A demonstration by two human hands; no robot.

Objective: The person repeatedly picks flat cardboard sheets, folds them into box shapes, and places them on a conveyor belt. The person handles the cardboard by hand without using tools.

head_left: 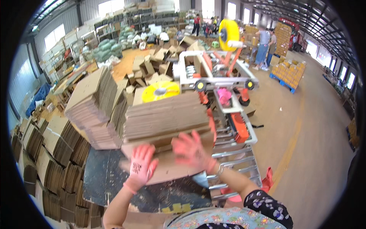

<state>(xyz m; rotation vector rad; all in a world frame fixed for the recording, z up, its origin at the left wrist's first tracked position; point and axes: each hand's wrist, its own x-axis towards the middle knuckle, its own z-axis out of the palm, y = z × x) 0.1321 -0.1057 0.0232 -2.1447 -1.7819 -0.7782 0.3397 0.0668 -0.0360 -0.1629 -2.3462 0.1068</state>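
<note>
Head view: 1 flat brown carton [171, 170] is lying on the dark tabletop [110, 179], directly below both gloved hands, long axis running left-right, right end angling slightly farther away. Left hand [142, 165] is sitting over its left part; right hand [190, 150] is sitting over the right half, reaching a bit farther out. Neither is clearly nearer; both are overlapping it. Left fingers are lying fairly close together, thumb standing apart; right fingers are spreading wide, blurred. Can't tell if either palm is pressing; no clamp showing.

Edges: far side is backing onto the carton stack [166, 114], so little room there. Taller stack [91, 107] is standing to the far left. Bare tabletop is showing left and nearer the body. Roller conveyor [237, 162] is running along the right, its rollers mostly uncovered.
</note>
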